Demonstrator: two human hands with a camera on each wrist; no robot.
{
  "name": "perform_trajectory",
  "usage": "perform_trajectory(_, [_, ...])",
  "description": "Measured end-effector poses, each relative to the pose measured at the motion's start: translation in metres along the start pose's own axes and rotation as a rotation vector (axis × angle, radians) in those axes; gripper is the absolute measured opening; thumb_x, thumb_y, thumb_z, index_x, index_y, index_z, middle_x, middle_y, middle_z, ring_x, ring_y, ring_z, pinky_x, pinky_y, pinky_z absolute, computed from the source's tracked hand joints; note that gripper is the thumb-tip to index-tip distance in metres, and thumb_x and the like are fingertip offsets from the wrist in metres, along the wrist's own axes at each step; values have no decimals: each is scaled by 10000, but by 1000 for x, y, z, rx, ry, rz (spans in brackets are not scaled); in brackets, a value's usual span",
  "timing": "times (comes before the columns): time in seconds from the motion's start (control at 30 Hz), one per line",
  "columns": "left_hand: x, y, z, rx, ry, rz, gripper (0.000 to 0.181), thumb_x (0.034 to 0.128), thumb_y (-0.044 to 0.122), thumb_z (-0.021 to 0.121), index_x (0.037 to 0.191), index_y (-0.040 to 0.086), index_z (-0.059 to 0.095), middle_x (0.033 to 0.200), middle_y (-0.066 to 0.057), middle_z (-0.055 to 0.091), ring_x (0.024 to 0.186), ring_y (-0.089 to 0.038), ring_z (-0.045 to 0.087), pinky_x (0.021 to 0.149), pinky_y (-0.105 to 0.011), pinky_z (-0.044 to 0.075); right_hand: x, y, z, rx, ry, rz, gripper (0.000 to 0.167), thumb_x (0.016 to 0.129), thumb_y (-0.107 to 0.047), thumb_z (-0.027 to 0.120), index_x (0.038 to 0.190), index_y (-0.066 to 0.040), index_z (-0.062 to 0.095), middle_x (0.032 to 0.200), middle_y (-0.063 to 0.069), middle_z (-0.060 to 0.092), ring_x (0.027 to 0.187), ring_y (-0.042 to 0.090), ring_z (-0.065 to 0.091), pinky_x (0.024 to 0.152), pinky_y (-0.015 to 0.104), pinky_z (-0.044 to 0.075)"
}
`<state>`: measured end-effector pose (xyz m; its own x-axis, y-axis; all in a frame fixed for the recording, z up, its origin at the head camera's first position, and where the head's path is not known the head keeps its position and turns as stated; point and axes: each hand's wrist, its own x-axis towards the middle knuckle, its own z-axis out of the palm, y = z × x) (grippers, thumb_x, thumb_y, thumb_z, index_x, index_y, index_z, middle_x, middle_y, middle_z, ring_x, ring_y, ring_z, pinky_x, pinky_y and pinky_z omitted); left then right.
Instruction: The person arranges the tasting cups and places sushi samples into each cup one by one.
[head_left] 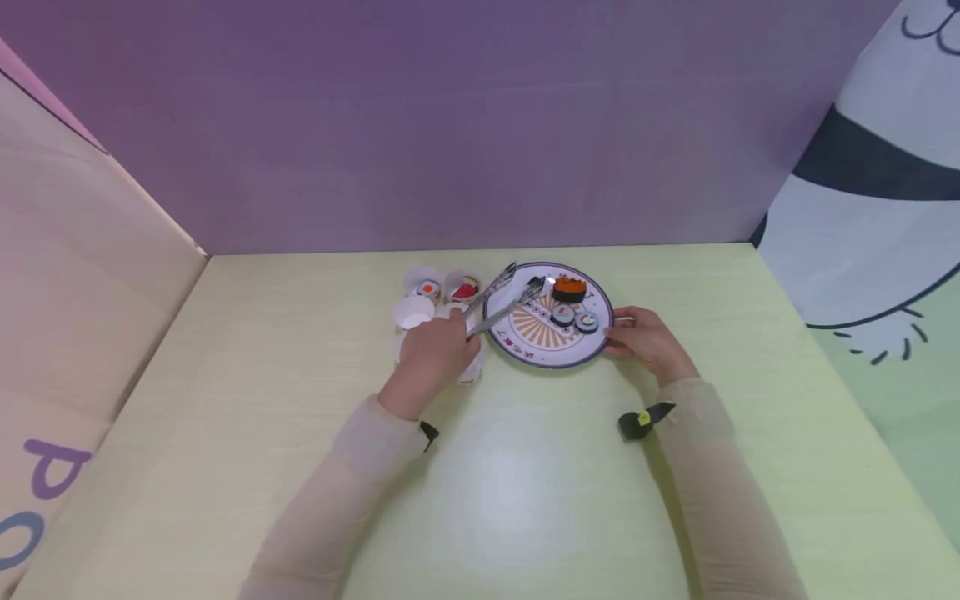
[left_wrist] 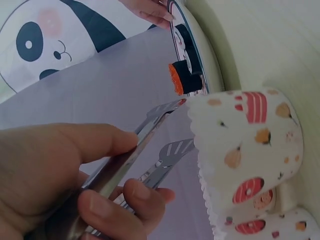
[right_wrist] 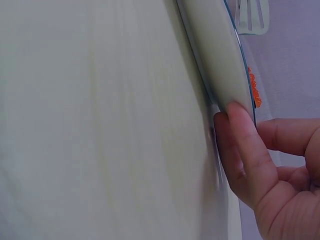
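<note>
The left hand (head_left: 433,360) grips metal tongs (left_wrist: 117,172), whose two arms stand apart with nothing seen between their tips; in the head view the tips reach over the left part of a round plate (head_left: 545,354). At the plate's right rim the right hand (head_left: 645,340) pinches the edge, thumb on top and fingers beneath, as the right wrist view shows. On the plate lie an orange-topped sushi piece (head_left: 569,288) and two round rolls, one (head_left: 562,314) beside the other (head_left: 587,322).
Several paper cups stand left of the plate, partly behind the left hand; one cup (head_left: 428,285) holds a white piece with an orange centre, another (head_left: 463,286) something red. A patterned cup (left_wrist: 250,140) is close to the tongs. A purple wall (head_left: 450,150) borders the table's back edge.
</note>
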<state>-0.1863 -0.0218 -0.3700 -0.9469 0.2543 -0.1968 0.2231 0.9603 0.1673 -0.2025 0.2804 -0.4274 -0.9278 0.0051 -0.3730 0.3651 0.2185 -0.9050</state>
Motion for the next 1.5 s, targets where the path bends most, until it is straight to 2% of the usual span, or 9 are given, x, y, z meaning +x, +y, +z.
perform_trajectory(0.17, [5, 9, 5, 18, -22, 4, 586, 972, 417, 452, 1374, -6, 406, 741, -108, 570, 608, -237, 557, 496, -329, 443, 1, 2, -1, 2, 3, -2, 490, 923, 72, 465, 1360, 151, 256, 1078, 192, 481, 684, 47, 598, 725, 215, 539])
perform_trajectory(0.33, [8, 18, 10, 6, -43, -4, 525, 977, 405, 456, 1307, -3, 467, 791, -125, 594, 654, -253, 568, 531, -332, 458, 2, 4, -1, -9, 5, 3, 492, 926, 63, 468, 1364, 144, 258, 1104, 207, 478, 693, 49, 598, 729, 216, 539])
perform_trajectory(0.63, [12, 25, 15, -29, -31, -10, 401, 965, 368, 508, 1125, 3, 546, 861, -133, 614, 722, -267, 603, 602, -365, 493, 2, 2, 1, -19, 20, 34, 483, 935, 49, 470, 1369, 121, 271, 1119, 197, 461, 705, 48, 589, 735, 212, 536])
perform_trajectory(0.8, [15, 28, 14, -46, -17, 8, 341, 988, 312, 466, 1072, 0, 575, 893, -124, 615, 742, -265, 606, 601, -365, 501, 3, 2, 0, -6, 19, 31, 490, 932, 55, 472, 1369, 127, 262, 1089, 173, 465, 701, 42, 589, 726, 209, 537])
perform_trajectory(0.9, [17, 31, 13, -46, -28, 10, 335, 996, 301, 447, 1046, -1, 585, 891, -113, 610, 727, -247, 596, 579, -344, 496, 3, 2, -1, -3, 20, 29, 486, 931, 60, 468, 1368, 127, 265, 1089, 175, 461, 698, 41, 589, 725, 205, 536])
perform_trajectory(1.03, [19, 35, 14, -47, -64, -12, 304, 999, 272, 436, 1024, 7, 584, 852, -92, 589, 689, -218, 578, 537, -315, 480, 4, 4, -1, -8, 23, 32, 483, 934, 54, 471, 1366, 126, 269, 1088, 174, 461, 698, 39, 587, 726, 207, 537])
perform_trajectory(1.23, [23, 39, 19, -77, -82, -51, 250, 1001, 186, 394, 1085, 11, 553, 822, -103, 602, 668, -221, 585, 525, -310, 473, 3, 4, -1, -7, 29, 29, 486, 930, 60, 472, 1365, 131, 267, 1079, 169, 463, 699, 40, 584, 719, 209, 539])
perform_trajectory(1.37, [24, 42, 22, -86, -89, -84, 285, 1006, 270, 406, 1084, 29, 538, 787, -105, 601, 654, -222, 587, 526, -317, 470, 2, 3, -1, 6, 31, 24, 488, 931, 67, 467, 1367, 135, 260, 1071, 170, 459, 694, 37, 582, 715, 206, 539])
perform_trajectory(1.5, [25, 43, 23, -71, -87, -92, 339, 994, 352, 440, 1076, 36, 532, 776, -102, 594, 648, -221, 583, 519, -317, 465, 2, 3, -2, 11, 24, 27, 493, 934, 65, 463, 1373, 133, 251, 1072, 172, 453, 695, 38, 584, 723, 205, 537])
